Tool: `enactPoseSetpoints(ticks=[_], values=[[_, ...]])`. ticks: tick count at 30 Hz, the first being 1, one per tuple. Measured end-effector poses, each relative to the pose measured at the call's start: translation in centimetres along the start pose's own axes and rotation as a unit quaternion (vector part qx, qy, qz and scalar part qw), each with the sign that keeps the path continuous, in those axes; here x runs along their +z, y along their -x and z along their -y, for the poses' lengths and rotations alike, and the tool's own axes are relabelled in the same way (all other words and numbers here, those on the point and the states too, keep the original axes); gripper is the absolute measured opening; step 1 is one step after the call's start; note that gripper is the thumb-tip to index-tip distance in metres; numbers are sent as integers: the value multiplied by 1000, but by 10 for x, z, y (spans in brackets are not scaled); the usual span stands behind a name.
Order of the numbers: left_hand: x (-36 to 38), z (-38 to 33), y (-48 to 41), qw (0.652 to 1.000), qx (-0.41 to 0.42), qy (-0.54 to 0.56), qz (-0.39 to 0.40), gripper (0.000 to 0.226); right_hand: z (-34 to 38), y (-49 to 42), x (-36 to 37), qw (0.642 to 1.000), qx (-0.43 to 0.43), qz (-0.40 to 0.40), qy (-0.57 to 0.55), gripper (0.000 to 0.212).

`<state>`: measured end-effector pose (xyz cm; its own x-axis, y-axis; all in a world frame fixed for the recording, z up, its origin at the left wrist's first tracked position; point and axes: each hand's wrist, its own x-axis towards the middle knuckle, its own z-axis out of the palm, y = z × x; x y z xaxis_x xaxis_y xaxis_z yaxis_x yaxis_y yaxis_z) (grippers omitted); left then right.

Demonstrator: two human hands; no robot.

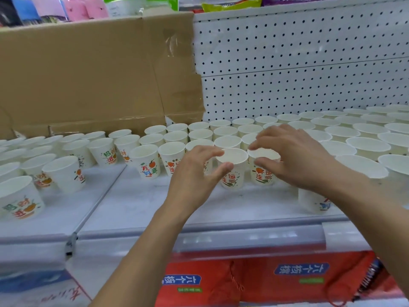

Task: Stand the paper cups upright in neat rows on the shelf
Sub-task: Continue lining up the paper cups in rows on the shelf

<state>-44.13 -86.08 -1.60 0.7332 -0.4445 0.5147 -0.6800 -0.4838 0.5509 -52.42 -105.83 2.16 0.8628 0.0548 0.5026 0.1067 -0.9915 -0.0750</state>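
Observation:
Several white paper cups with red and green print stand upright in rows on the white shelf [137, 202]. My left hand [194, 171] curls around one front cup [233, 167], thumb and fingers at its rim. My right hand [294, 156] is spread over the neighbouring front cup [262, 167], fingers at its rim and thumb against its side. Whether either hand truly grips is unclear. A lone cup [314, 201] stands under my right forearm, nearer the front edge.
A flattened cardboard sheet [88, 74] leans against the back on the left; white pegboard [298, 63] backs the right. More cups [64, 173] stand on the adjoining shelf section at left. Red packages [254, 282] lie below the shelf's front rail.

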Motion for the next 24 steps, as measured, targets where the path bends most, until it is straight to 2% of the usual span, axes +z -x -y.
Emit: enactPoseSetpoints(ticks=[2, 5, 13, 18, 20, 24], values=[[-9, 10, 14, 1000, 11, 0, -6, 48, 21, -2, 10, 998, -27, -35, -53, 33], [-34, 32, 39, 999, 20, -22, -37, 52, 64, -9, 32, 985, -60, -41, -154, 40], [-141, 122, 112, 979, -64, -113, -159, 53, 200, -49, 101, 935, -75, 88, -336, 63], [-221, 180, 147, 945, -123, -151, -261, 56, 287, -82, 127, 908, -74, 117, -395, 72], [-250, 205, 150, 934, -163, -140, -286, 59, 317, -96, 133, 903, -61, 115, -409, 78], [-282, 240, 151, 923, -257, -37, -285, 69, 361, -119, 149, 891, -30, 115, -437, 89]])
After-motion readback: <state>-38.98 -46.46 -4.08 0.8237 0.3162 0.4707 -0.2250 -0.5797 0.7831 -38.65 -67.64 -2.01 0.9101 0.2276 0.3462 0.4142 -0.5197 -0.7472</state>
